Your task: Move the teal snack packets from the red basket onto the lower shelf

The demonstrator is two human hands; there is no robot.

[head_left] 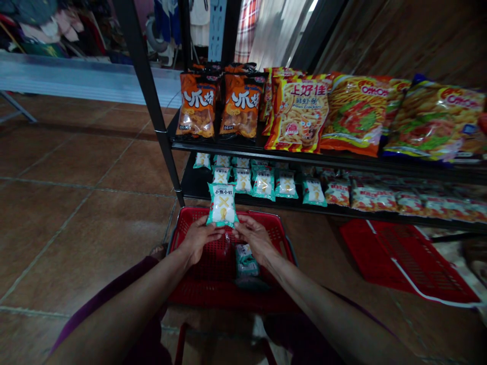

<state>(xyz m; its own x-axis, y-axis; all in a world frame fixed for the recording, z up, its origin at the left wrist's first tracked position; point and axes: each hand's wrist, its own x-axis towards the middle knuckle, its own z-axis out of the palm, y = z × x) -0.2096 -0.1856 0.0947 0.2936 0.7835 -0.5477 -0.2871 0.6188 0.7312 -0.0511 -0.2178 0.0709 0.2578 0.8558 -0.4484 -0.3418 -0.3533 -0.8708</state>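
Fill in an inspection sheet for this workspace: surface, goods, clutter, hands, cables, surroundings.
Surface: black lower shelf with rows of small packets; upper shelf carries larger snack bags.
Goods: held packet, green and white, front facing the camera; red basket below, similar packets inside, count unclear.
Clutter: second red basket with a white handle, on the floor at right.
Hands: left hand and right hand grip the held packet near its lower corners.
Cables: nothing clearly seen.
Surroundings: brown tiled floor; pale bench at far left, hanging clothes behind the rack.
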